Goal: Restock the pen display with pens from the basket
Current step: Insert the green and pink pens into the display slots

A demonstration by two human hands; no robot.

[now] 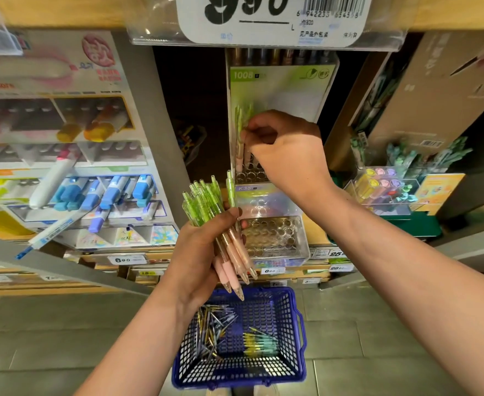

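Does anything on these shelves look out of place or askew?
Yes. In the marker display on the left, a white marker lies diagonally across the tiers, not in a slot, and a blue-tipped pen slants out past the front edge. The pen display and held green pens look orderly.

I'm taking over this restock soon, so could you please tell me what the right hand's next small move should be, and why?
Probably ease the pen pinched by the right hand down into an open hole of the display rack, then release: its pink grip hangs above the holes, and the left hand holds more green pens.
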